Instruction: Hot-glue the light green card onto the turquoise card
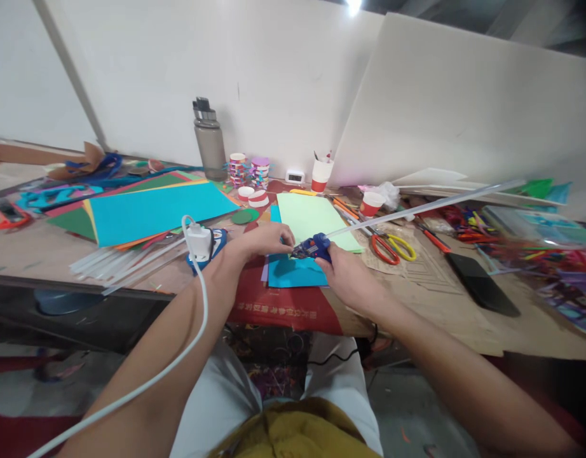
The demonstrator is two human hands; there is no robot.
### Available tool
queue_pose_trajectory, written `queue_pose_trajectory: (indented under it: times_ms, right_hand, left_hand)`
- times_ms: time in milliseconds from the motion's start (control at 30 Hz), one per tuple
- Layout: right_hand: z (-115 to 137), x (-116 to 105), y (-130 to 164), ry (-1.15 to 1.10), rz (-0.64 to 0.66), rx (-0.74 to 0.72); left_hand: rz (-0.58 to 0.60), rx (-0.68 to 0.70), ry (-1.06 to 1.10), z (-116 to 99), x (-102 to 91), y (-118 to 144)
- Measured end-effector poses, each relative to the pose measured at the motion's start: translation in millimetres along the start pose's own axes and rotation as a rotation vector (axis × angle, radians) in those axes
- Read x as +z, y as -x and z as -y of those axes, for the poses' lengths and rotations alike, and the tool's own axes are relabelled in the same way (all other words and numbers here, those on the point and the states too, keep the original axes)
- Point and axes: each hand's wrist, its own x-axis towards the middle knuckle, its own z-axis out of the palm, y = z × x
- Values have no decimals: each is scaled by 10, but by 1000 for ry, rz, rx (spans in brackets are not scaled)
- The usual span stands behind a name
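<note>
My right hand is wrapped round a blue hot glue gun, its nozzle pointing left. A long translucent glue stick slants up to the right from the gun's back. Close to the nozzle, my left hand has its fingers bent together; whatever they pinch is too small or hidden to name. Beneath both hands lie a pale green sheet and a blue sheet of paper, on a red printed board.
Left are coloured sheets, spare glue sticks and a white plug whose cable crosses my left arm. Behind stand a bottle and paper cups. Right lie red-handled scissors, yellow-handled scissors and a black phone.
</note>
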Motion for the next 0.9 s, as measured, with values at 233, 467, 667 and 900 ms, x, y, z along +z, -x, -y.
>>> queue_pose_trajectory:
  times_ms: [233, 467, 667, 900]
  right_hand:
    - [-32, -16, 23, 12, -1, -13]
    - [-201, -59, 73, 107, -7, 65]
    - [-112, -23, 67, 46, -26, 14]
    - [-164, -39, 58, 83, -14, 56]
  left_hand:
    - [-8, 23, 15, 30, 15, -5]
    - [-16, 19, 60, 32, 20, -3]
    - [-5, 23, 49, 19, 1, -5]
    - [-5, 8, 62, 48, 31, -7]
